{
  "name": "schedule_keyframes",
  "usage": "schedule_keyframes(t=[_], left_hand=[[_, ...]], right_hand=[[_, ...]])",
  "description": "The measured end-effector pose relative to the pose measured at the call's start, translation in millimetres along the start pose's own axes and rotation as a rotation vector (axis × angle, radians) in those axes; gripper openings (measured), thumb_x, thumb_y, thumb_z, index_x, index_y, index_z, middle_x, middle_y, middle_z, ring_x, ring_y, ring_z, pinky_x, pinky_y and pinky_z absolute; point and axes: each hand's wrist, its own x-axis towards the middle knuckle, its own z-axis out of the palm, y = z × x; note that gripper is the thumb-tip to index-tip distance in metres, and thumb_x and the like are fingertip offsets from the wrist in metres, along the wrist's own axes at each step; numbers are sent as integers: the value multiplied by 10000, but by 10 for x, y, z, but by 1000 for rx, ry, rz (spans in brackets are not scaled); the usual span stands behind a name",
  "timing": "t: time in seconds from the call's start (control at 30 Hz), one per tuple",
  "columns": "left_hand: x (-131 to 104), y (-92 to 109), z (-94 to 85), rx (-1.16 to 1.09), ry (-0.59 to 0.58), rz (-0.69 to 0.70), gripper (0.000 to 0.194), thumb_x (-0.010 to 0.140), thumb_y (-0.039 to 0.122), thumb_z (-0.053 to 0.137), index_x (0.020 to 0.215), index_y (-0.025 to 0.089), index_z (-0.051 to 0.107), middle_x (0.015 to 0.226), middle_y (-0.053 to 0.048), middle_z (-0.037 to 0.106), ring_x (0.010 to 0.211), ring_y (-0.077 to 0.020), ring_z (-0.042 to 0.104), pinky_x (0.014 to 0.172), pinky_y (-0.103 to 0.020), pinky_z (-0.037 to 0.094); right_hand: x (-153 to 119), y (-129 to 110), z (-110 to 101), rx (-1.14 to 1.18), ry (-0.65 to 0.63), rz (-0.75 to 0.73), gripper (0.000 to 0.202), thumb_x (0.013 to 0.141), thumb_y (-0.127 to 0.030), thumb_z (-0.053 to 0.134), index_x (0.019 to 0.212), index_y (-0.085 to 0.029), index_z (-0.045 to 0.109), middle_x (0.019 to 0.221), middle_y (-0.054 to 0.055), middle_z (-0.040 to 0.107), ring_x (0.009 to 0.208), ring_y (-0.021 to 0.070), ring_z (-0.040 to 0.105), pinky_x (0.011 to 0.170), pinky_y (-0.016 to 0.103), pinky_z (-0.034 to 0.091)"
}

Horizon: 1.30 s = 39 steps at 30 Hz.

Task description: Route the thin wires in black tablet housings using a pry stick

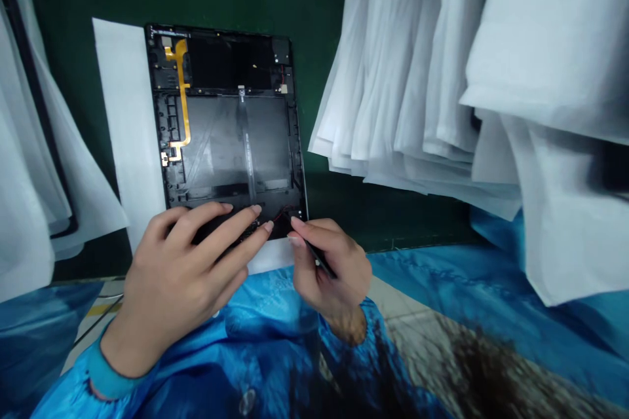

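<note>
An opened tablet housing [221, 144] lies inside-up before me, black with a dark metal middle. An orange flex cable [183, 105] runs down its left side, and a dark ribbon [248, 150] crosses the middle. My left hand [189, 262] rests with fingers spread over the near edge, covering part of the lower boards. In a pinch, my right hand [331, 262] holds a slim black stick-like tool [322, 258]. Its tip is at the near right corner, beside a thin red wire [281, 213]; whether it touches the wire I cannot tell.
Beneath the housing is a white foam sheet [125, 111] on a green table [319, 26]. White sleeves [393, 78] stand in a row at the right, with more white sleeves [29, 177] at the left, one showing a dark-edged panel. Blue cloth hangs along the near edge.
</note>
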Motion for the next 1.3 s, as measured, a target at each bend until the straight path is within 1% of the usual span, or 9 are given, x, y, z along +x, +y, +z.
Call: schedule_keyframes(t=[0.13,0.27,0.37,0.47,0.63,0.8,0.97,1.2,1.3], left_hand=[[8,11,-4,1,-15,-11,393,950,273,563,1340,312,595,1341,52,690,1122,-277,605,828,-454,426],[13,14,-3,1,-13,-8,394,956,267,547,1344,307,593,1332,49,695,1110,-274,603,824,-455,425],[17,17,3,3,-14,-11,397,951,279,549,1343,314,595,1324,48,700,1106,-280,605,817,-465,428],[29,24,5,-3,-13,-27,391,946,277,550,1332,315,601,1317,48,703,1103,-286,601,822,-468,430],[70,42,4,-20,-14,-54,377,933,270,551,1301,310,623,1276,33,719,1081,-293,591,800,-459,432],[94,66,10,-22,-21,-74,385,917,258,561,1292,312,625,1252,16,719,1072,-297,583,779,-457,437],[102,76,15,-23,-28,-75,393,919,250,560,1303,310,620,1238,3,717,1065,-296,577,782,-453,430],[103,87,25,-13,-39,-92,411,920,276,545,1322,329,608,1247,0,701,1060,-300,565,797,-454,419],[100,94,24,-11,-29,-86,405,926,274,528,1321,320,609,1244,-12,697,1057,-301,561,794,-454,410]], right_hand=[[-2,-6,31,17,37,36,225,898,-93,646,1091,-207,666,881,18,755,717,142,717,609,261,608],[-9,5,39,71,97,24,240,906,-91,635,1111,-213,666,911,21,766,724,145,716,584,265,602],[-10,6,14,72,71,2,240,903,-87,639,1110,-204,670,903,24,764,713,148,715,592,271,612],[-12,-1,-8,77,32,22,250,902,-82,635,1117,-207,665,917,28,764,733,154,723,616,280,626],[-9,-1,6,93,70,28,239,898,-76,638,1101,-199,667,910,33,762,740,145,718,632,274,629],[19,-2,38,105,64,41,215,899,-87,644,1075,-208,676,886,23,761,737,139,718,630,264,623],[11,-6,47,110,102,75,232,901,-80,630,1089,-210,668,930,43,768,752,154,731,611,271,619],[13,-11,43,20,52,92,223,913,-103,631,1106,-210,657,948,36,758,768,152,737,642,267,627],[4,-10,57,-5,92,98,255,917,-97,622,1141,-216,650,938,32,752,773,153,734,659,274,628]])
